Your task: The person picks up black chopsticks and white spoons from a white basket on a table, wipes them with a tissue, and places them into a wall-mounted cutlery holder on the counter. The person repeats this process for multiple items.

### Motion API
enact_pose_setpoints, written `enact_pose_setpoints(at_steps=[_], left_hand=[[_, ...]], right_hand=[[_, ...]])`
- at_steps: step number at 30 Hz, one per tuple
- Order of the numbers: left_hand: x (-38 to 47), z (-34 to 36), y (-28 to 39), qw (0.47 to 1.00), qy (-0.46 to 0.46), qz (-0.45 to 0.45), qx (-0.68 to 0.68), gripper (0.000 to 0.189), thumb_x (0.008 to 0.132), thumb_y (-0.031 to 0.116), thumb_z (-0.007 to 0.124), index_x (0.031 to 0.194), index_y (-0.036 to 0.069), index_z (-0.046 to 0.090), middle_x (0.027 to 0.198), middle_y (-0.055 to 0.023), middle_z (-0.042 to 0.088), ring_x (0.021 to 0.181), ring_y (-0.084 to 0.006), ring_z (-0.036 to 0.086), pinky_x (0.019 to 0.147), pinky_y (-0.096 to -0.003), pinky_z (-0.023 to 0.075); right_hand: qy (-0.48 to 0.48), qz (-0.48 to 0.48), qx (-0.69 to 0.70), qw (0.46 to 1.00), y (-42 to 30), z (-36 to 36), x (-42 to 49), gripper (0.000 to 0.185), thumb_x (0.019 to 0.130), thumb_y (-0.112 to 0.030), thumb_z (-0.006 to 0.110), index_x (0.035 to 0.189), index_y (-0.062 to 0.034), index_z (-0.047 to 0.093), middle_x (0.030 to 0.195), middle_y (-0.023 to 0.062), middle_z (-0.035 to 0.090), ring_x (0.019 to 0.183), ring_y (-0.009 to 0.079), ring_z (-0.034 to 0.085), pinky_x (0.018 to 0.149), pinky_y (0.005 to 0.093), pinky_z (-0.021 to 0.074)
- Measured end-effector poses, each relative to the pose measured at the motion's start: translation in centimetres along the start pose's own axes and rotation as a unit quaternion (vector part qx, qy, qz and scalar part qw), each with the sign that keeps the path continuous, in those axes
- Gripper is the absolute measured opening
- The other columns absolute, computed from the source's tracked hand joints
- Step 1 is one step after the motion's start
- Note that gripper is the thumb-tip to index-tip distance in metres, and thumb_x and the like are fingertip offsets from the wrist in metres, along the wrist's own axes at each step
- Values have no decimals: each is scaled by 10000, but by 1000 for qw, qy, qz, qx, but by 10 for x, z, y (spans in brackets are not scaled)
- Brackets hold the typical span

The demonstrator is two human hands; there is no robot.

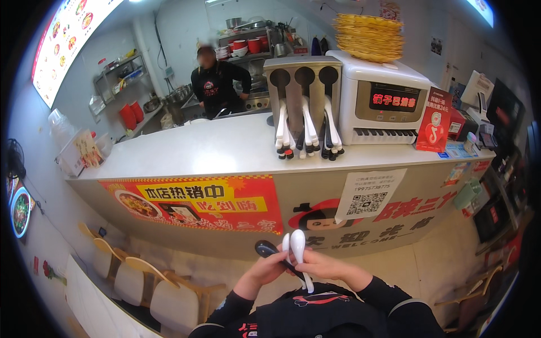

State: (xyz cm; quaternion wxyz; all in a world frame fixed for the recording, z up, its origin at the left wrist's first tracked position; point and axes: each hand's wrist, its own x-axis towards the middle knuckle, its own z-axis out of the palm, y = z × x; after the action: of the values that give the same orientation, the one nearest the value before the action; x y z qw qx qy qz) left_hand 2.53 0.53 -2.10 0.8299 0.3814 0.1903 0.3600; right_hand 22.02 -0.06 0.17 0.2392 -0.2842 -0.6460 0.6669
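My left hand [268,267] is closed around a black soup spoon [266,249], its bowl pointing up and to the left. My right hand [323,264] grips a white soup spoon [298,241] with its bowl upright; another white spoon [286,242] stands between the two hands, and which hand bears it I cannot tell. The handles cross below my fingers, near my dark apron. Beyond, on the white counter [203,152], a metal spoon dispenser [302,84] with round openings holds black and white spoons [310,131], handles hanging down.
A white chopstick dispenser [382,101] carries a stack of yellow woven baskets [369,38]. Beside it stands a red sign [434,120]. A person in black [217,84] stands behind the counter. Wooden chairs [173,300] line a table [97,300] at lower left.
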Motion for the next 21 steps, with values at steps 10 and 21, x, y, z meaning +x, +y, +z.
enact_pose_setpoints(at_steps=[10,21], left_hand=[[12,-7,-4,996,61,-59,29,360,962,254,505,1231,15,510,1119,-111,605,976,-223,614,829,-378,517],[27,14,-16,969,205,77,-119,343,971,208,491,1261,26,466,1216,-160,580,1116,-284,565,981,-445,432]], right_hand=[[-15,106,77,991,-12,-22,-9,384,953,-117,453,1326,-26,448,1064,71,614,966,154,608,871,327,496],[158,70,-135,976,11,-1,-14,344,891,-166,591,1173,-41,439,1021,179,613,829,255,660,673,377,517]])
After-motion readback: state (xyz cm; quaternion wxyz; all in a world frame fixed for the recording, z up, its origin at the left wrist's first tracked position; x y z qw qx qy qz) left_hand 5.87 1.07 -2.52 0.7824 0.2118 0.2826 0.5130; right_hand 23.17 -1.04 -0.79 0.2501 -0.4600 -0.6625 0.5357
